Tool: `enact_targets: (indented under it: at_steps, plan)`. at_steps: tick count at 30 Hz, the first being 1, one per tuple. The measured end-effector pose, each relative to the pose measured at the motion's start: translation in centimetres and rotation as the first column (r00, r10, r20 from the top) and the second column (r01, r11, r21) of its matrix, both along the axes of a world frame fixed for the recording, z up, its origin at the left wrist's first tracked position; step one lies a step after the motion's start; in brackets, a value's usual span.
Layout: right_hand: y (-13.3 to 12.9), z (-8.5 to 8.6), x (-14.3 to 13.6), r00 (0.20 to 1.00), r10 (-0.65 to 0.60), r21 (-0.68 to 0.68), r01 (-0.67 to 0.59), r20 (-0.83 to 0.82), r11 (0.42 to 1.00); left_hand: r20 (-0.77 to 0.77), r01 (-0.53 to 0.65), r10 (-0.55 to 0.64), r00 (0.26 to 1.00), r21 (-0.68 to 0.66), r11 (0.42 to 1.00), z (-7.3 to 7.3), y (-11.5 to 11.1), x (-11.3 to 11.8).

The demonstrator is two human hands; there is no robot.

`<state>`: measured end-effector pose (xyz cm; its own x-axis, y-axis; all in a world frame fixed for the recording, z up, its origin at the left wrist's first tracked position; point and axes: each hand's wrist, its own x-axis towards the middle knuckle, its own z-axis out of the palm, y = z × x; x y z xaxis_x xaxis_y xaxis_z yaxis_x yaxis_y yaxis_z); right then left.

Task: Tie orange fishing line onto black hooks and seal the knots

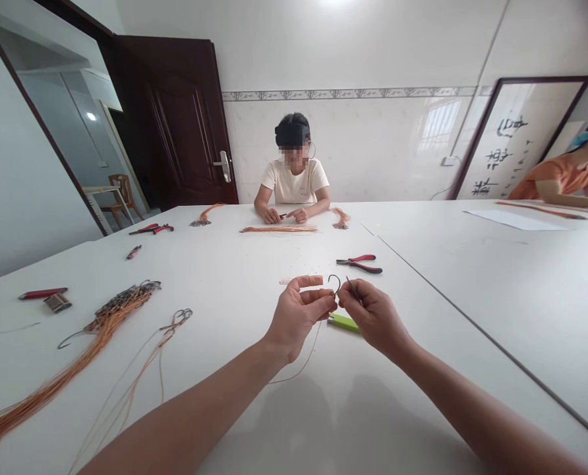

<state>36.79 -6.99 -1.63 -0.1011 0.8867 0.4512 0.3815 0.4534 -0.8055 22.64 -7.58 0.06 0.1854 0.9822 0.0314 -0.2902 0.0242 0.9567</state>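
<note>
My left hand is closed, pinching a dark fishing hook by its shank, with the bend upward. A thin orange line trails below this hand to the table. Close on the right, my right hand is closed around a slim dark pointed tool, its kind mostly hidden by the fingers. The tool's tip is near the hook; whether they touch I cannot tell. Partly under my right hand lies a lime-green object. Beyond the hands are red-and-black pliers.
To the left lie a large bundle of hooks on orange lines, a smaller hook group, a spool and a red stick-like tool. Across the white table a person works; another person sits far right.
</note>
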Motion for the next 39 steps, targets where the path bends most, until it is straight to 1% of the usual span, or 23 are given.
enact_targets:
  at_steps: [1,3,4,5,7,9,10,11,14,16,20,23,24,25,27,28,29,30,31,33,35,39]
  plan:
    - [0.1,0.0,0.1,1.0,-0.014,0.009,0.014,0.012,1.0,0.003,-0.004,0.004,1.0,-0.011,1.0,0.0,0.0,0.0]
    - [0.6,0.0,0.6,0.994,-0.086,0.023,0.084,0.07,0.996,0.017,-0.013,0.013,1.0,-0.036,0.999,0.1,0.0,-0.1]
    - [0.9,0.0,0.9,0.981,-0.137,0.028,0.135,0.138,0.99,0.026,-0.02,0.021,0.999,-0.052,0.998,0.1,0.0,-0.1]
    - [1.3,-0.2,1.4,0.952,-0.189,0.029,0.188,0.242,0.982,0.033,-0.028,0.031,0.999,-0.068,0.997,0.2,0.0,-0.2]
    - [2.3,-0.7,2.5,0.841,-0.253,0.022,0.276,0.477,0.961,0.042,-0.043,0.047,0.998,-0.092,0.995,0.2,0.0,-0.3]
    - [3.4,-1.5,3.5,0.734,-0.26,0.006,0.329,0.627,0.944,0.044,-0.046,0.051,0.998,-0.1,0.994,0.1,0.1,-0.4]
    - [3.8,-1.9,4.0,0.709,-0.255,-0.006,0.343,0.658,0.939,0.047,-0.045,0.049,0.998,-0.1,0.994,0.0,0.1,-0.5]
    - [4.2,-2.3,4.3,0.699,-0.249,-0.017,0.349,0.67,0.937,0.051,-0.042,0.047,0.998,-0.101,0.994,-0.1,0.1,-0.6]
    - [4.9,-3.3,4.8,0.687,-0.231,-0.036,0.35,0.689,0.936,0.059,-0.04,0.047,0.997,-0.113,0.993,-0.2,0.2,-0.7]
    - [5.2,-3.7,4.9,0.686,-0.218,-0.046,0.345,0.694,0.938,0.065,-0.038,0.046,0.997,-0.118,0.992,-0.2,0.2,-0.7]
    - [5.1,-3.7,4.8,0.709,-0.213,-0.047,0.328,0.672,0.943,0.073,-0.029,0.038,0.997,-0.114,0.993,0.0,0.0,-0.6]
    - [4.4,-2.8,4.3,0.752,-0.216,-0.028,0.298,0.622,0.954,0.058,-0.033,0.04,0.998,-0.111,0.993,0.1,-0.1,-0.5]
    - [4.1,-2.3,4.0,0.784,-0.195,-0.035,0.266,0.589,0.963,0.049,-0.034,0.039,0.998,-0.107,0.994,0.0,-0.1,-0.5]
    - [3.6,-1.8,3.6,0.838,-0.148,-0.064,0.213,0.525,0.975,0.038,-0.033,0.037,0.999,-0.101,0.994,0.0,-0.1,-0.5]
    - [2.7,-0.7,2.7,0.956,0.004,-0.155,0.043,0.294,0.987,0.013,-0.038,0.039,0.999,-0.09,0.995,-0.2,-0.1,-0.4]
    - [2.2,-0.3,2.3,0.985,0.083,-0.191,-0.053,0.15,0.98,0.001,-0.041,0.041,0.999,-0.086,0.995,-0.3,0.0,-0.4]
    - [1.7,0.1,1.8,0.99,0.14,-0.209,-0.133,0.019,0.969,-0.008,-0.041,0.04,0.999,-0.082,0.996,-0.4,0.0,-0.3]
    - [1.3,0.3,1.4,0.982,0.171,-0.213,-0.184,-0.075,0.96,-0.014,-0.036,0.035,0.999,-0.076,0.996,-0.5,0.0,-0.3]
    - [1.0,0.4,1.1,0.977,0.177,-0.211,-0.199,-0.118,0.957,-0.02,-0.027,0.026,0.999,-0.072,0.997,-0.7,0.0,-0.2]
    - [0.7,0.4,0.7,0.978,0.158,-0.212,-0.184,-0.136,0.96,-0.027,-0.007,0.006,1.0,-0.061,0.998,-0.8,-0.1,-0.2]
    - [0.7,0.2,0.5,0.986,0.127,-0.217,-0.148,-0.108,0.965,-0.036,0.0,-0.001,0.999,-0.036,0.999,-1.0,-0.2,-0.1]
    - [0.9,-0.1,0.5,0.996,0.083,-0.199,-0.09,-0.043,0.976,-0.071,-0.02,0.023,0.997,0.048,0.999,-1.0,-0.2,-0.2]
